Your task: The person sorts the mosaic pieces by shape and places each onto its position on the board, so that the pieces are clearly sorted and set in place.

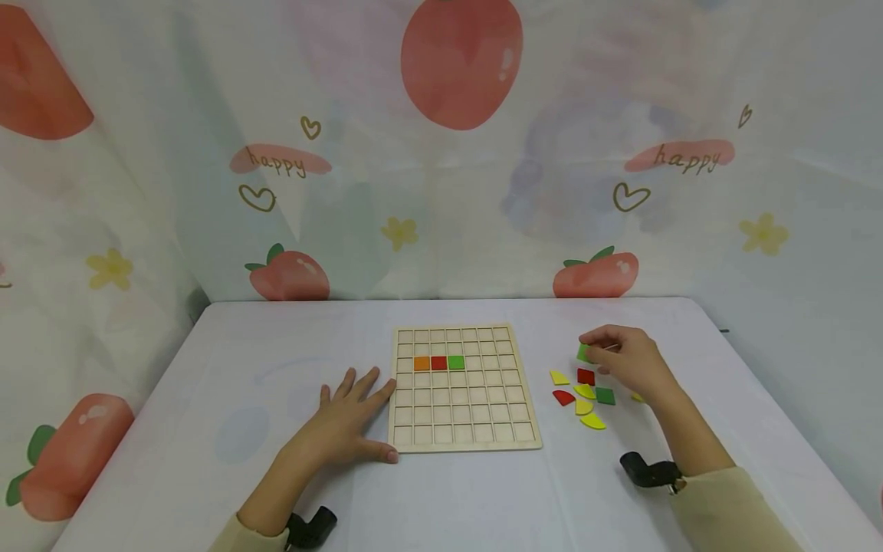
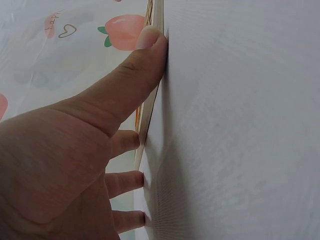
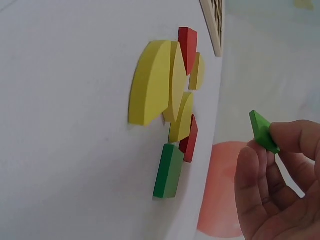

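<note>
A wooden grid board point(image 1: 467, 448) lies flat on the table. In one of its upper rows sit an orange square tile point(image 1: 421, 363), a red one point(image 1: 438, 363) and a green one point(image 1: 456, 363), side by side. My left hand point(image 1: 341, 429) rests at the board's left side with fingers spread; its thumb point(image 2: 142, 65) touches the edge near the front corner. To the right of the board, my right hand point(image 1: 633, 362) pinches a light green tile point(image 3: 262, 131) between thumb and fingers, raised above the loose pieces.
Below the right hand lie a red tile point(image 1: 585, 376), a dark green tile point(image 1: 605, 395), a red curved-edged piece point(image 1: 563, 397) and several yellow curved-edged pieces point(image 1: 592, 421). A printed cloth point(image 1: 441, 199) hangs behind the white table point(image 1: 310, 330).
</note>
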`<state>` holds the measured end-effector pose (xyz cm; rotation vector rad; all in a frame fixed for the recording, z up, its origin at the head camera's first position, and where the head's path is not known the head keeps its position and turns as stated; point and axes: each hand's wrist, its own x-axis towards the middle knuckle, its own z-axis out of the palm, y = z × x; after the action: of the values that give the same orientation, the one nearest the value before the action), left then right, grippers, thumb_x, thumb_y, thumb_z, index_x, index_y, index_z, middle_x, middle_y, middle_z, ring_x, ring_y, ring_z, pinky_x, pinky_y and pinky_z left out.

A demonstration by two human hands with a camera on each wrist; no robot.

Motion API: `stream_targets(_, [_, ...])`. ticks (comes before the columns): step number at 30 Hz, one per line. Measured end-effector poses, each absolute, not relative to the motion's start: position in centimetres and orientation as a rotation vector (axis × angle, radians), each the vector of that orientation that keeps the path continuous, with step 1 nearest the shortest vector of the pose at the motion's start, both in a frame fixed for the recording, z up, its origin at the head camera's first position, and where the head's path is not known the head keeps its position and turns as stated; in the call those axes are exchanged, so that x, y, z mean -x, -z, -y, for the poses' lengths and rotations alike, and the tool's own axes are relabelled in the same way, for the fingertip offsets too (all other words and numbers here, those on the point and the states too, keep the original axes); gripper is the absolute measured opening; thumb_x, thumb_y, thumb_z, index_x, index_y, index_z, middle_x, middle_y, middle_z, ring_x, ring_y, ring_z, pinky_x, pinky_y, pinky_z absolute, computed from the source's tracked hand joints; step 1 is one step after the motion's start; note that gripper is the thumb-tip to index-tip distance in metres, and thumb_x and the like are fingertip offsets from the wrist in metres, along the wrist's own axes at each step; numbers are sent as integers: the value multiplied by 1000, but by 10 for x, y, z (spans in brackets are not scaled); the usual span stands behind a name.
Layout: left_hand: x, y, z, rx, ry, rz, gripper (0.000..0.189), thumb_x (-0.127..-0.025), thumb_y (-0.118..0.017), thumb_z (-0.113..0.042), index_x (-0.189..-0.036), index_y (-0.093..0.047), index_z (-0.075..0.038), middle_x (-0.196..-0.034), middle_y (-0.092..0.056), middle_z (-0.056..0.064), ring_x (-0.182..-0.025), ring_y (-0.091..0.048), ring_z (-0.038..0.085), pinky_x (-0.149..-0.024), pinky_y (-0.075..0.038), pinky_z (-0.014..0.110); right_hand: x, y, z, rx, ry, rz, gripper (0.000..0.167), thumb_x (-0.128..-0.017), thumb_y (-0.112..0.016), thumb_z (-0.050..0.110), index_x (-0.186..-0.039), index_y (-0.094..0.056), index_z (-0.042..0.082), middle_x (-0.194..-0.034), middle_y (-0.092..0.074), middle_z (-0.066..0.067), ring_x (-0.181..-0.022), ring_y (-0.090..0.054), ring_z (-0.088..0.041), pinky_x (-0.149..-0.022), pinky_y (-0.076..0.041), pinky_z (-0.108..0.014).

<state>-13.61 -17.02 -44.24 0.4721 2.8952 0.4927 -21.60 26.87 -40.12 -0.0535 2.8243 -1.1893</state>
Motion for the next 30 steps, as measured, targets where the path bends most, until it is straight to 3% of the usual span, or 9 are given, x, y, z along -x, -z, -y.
stream_targets(13, [135,441,169,-468,-500,-2899,108,-65,-82,-65,-154,-40,-22,-164,-26,14,-150,-11,49,-107,-11,80,222,402,-253,64,1287,-2757,35,-100,-59,22,-128,-63,2,-118,-65,-18,-100,-64,-34,-80,-60,-35])
stream_targets(22, [136,442,170,-470,-505,-2896,108,-65,-82,-66,-154,-40,-22,-164,-25,13,-150,-11,49,-107,-10,80,224,401,-241,98,1374,-2693,33,-100,-59,19,-127,-63,0,-120,-64,-19,-99,-63,-29,-81,-59,-32])
stream_targets(30, [136,442,170,-477,-494,-2893,109,-66,-81,-66,-155,-38,-22,-164,-25,13,-150,-10,49,-107,-11,80,225,398,-224,108,1438,-2627,34,-100,-60,19,-127,-63,-1,-120,-65,-18,-100,-66,-34,-79,-59,-29])
